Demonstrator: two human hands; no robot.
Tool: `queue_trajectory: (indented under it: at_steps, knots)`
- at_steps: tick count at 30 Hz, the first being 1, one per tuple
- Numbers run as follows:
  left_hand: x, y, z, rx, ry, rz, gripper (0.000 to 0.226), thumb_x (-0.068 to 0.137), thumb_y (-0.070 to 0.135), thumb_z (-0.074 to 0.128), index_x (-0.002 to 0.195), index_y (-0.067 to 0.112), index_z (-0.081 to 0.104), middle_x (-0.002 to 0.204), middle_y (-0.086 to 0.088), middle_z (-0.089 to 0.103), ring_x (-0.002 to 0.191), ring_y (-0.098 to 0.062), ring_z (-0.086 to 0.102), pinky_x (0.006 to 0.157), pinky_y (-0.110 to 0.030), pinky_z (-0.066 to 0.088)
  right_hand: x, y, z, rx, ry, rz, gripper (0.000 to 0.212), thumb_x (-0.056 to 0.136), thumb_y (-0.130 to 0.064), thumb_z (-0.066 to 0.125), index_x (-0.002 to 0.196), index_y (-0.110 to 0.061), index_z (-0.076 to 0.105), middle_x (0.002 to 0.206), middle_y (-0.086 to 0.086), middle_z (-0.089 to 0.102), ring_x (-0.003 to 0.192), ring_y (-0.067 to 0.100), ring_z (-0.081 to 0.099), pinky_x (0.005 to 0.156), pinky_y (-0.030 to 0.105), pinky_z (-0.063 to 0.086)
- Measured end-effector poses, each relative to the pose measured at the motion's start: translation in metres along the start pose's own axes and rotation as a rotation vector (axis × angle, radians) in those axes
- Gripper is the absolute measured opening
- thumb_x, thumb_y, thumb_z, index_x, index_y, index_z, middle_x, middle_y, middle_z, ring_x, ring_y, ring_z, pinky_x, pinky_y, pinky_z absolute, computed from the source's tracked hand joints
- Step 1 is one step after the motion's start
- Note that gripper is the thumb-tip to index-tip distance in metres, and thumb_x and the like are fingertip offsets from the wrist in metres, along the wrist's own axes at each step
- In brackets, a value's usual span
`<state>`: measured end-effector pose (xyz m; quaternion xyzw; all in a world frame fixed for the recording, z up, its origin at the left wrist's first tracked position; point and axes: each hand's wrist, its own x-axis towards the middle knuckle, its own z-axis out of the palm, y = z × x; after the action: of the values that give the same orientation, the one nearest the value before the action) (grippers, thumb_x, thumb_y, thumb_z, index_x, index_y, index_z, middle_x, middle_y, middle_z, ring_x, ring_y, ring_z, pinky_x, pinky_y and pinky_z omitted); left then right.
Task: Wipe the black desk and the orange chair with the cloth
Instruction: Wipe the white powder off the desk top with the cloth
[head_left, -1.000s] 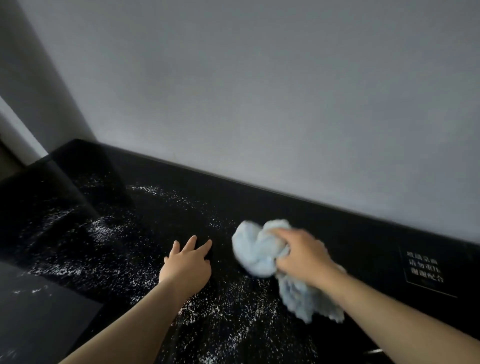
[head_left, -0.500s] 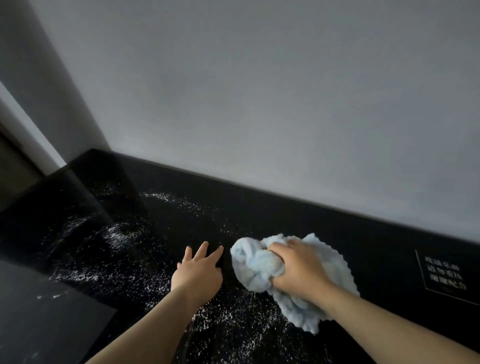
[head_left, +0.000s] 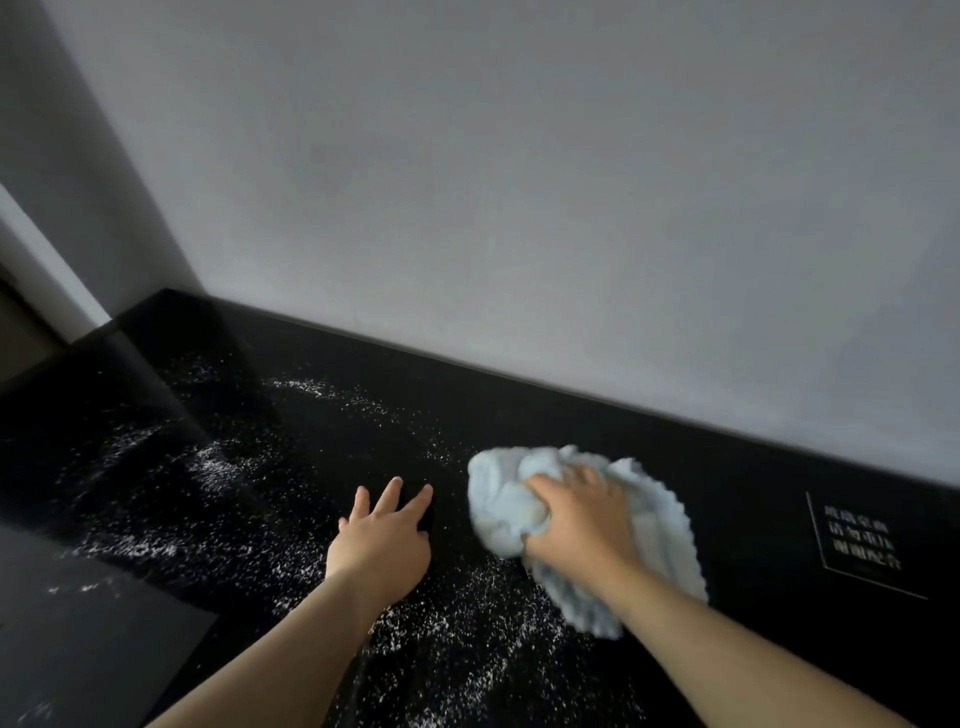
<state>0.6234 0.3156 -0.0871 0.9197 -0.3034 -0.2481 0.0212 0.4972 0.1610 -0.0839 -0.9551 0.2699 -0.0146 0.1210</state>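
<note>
Desk (head_left: 701, 467) surface, black and glossy, fills the lower half of my head view and butts against a plain grey wall (head_left: 571, 182) along its far edge. White powder (head_left: 447, 629) lies scattered across it: I see one patch near the front edge between my forearms, a thinner band further back, and more toward the left side.

My right hand (head_left: 582, 519) grips the cloth (head_left: 660, 525), a pale blue fluffy one, bunched under the palm with fingers curled into its folds. The cloth rests on the desk, right of centre; part of it bulges out to the left of the knuckles and a scalloped edge trails back beside the right wrist.

My left hand (head_left: 382, 540) lies flat on the desk just beside the cloth, not touching it, fingers straight and slightly spread, holding nothing. Powder lies around and behind the left wrist.

A white-outlined label (head_left: 862, 540) with printed characters sits on the desk at the far right, well apart from the cloth; I cannot read the characters. The orange chair is out of view.
</note>
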Motion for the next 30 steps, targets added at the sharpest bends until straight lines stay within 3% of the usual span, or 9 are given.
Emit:
queue_trajectory:
  at_steps: [2, 4, 7, 10, 16, 19, 24, 26, 30]
  knots:
    - [-0.001, -0.005, 0.001, 0.007, -0.003, 0.02, 0.052, 0.1, 0.029, 0.027, 0.149, 0.039, 0.012, 0.159, 0.008, -0.004, 0.146, -0.03, -0.01, 0.118, -0.046, 0.011, -0.024, -0.005, -0.012, 0.212, -0.039, -0.136, 0.049, 0.066, -0.048, 0.049, 0.111, -0.034, 0.063, 0.109, -0.004, 0.061, 0.11, 0.021, 0.052, 0.088, 0.029, 0.036]
    - [-0.004, -0.012, 0.006, 0.077, -0.02, 0.083, 0.047, 0.101, 0.029, 0.025, 0.148, 0.032, 0.023, 0.16, 0.007, -0.005, 0.145, -0.033, -0.011, 0.119, -0.048, 0.009, -0.019, 0.018, -0.024, 0.28, 0.023, -0.034, 0.047, 0.072, -0.03, 0.061, 0.119, -0.03, 0.062, 0.106, 0.003, 0.061, 0.101, 0.025, 0.058, 0.075, 0.025, 0.039]
    - [-0.016, -0.015, 0.013, 0.082, -0.021, 0.102, 0.048, 0.103, 0.029, 0.024, 0.15, 0.028, 0.018, 0.159, 0.005, -0.005, 0.146, -0.032, -0.01, 0.119, -0.046, 0.008, -0.004, 0.072, -0.032, -0.01, 0.215, 0.301, 0.033, 0.076, -0.028, 0.054, 0.108, -0.027, 0.058, 0.112, 0.006, 0.059, 0.104, 0.029, 0.051, 0.082, 0.033, 0.043]
    - [-0.028, -0.012, 0.014, -0.012, -0.008, 0.076, 0.051, 0.103, 0.028, 0.024, 0.151, 0.029, 0.01, 0.159, 0.007, -0.003, 0.146, -0.027, -0.009, 0.119, -0.041, 0.012, -0.021, 0.06, -0.018, -0.166, 0.052, 0.44, 0.035, 0.079, -0.037, 0.049, 0.114, -0.035, 0.05, 0.127, 0.0, 0.049, 0.121, 0.028, 0.038, 0.095, 0.043, 0.037]
    - [-0.053, -0.005, 0.016, -0.013, 0.0, 0.078, 0.051, 0.103, 0.027, 0.025, 0.152, 0.026, 0.011, 0.16, 0.005, -0.001, 0.147, -0.025, -0.006, 0.12, -0.037, 0.011, -0.086, -0.017, 0.0, 0.145, 0.052, 0.023, 0.039, 0.08, -0.024, 0.052, 0.117, -0.035, 0.054, 0.114, -0.004, 0.059, 0.108, 0.019, 0.05, 0.085, 0.03, 0.041]
    - [-0.069, -0.002, 0.017, 0.05, -0.018, 0.112, 0.048, 0.104, 0.025, 0.022, 0.152, 0.021, 0.015, 0.16, 0.004, -0.003, 0.147, -0.024, -0.008, 0.119, -0.034, 0.007, -0.086, 0.018, -0.026, 0.274, 0.184, 0.27, 0.045, 0.081, -0.016, 0.054, 0.124, -0.029, 0.055, 0.109, 0.007, 0.062, 0.101, 0.031, 0.057, 0.076, 0.032, 0.048]
    - [-0.093, -0.006, 0.036, -0.029, -0.021, 0.11, 0.05, 0.104, 0.029, 0.024, 0.152, 0.024, 0.01, 0.16, 0.006, -0.002, 0.147, -0.022, -0.007, 0.119, -0.034, 0.011, -0.128, 0.075, -0.03, -0.106, 0.163, 0.683, 0.029, 0.086, -0.04, 0.04, 0.112, -0.036, 0.052, 0.118, 0.002, 0.055, 0.107, 0.029, 0.048, 0.089, 0.047, 0.04]
    - [-0.1, -0.005, 0.039, 0.006, -0.025, 0.113, 0.051, 0.104, 0.028, 0.023, 0.152, 0.023, 0.008, 0.16, 0.004, -0.003, 0.147, -0.023, -0.008, 0.12, -0.034, 0.009, -0.143, 0.046, -0.01, -0.129, 0.136, 0.629, 0.027, 0.084, -0.036, 0.044, 0.108, -0.036, 0.055, 0.111, 0.002, 0.058, 0.1, 0.027, 0.051, 0.084, 0.044, 0.042]
    - [-0.123, 0.005, 0.038, 0.114, 0.003, 0.145, 0.048, 0.105, 0.025, 0.019, 0.152, 0.016, 0.013, 0.16, 0.002, -0.001, 0.147, -0.023, -0.007, 0.119, -0.033, 0.004, -0.162, -0.021, 0.015, -0.001, 0.187, 0.272, 0.033, 0.05, -0.029, 0.064, 0.083, -0.029, 0.066, 0.079, 0.005, 0.065, 0.067, 0.03, 0.057, 0.056, 0.038, 0.045]
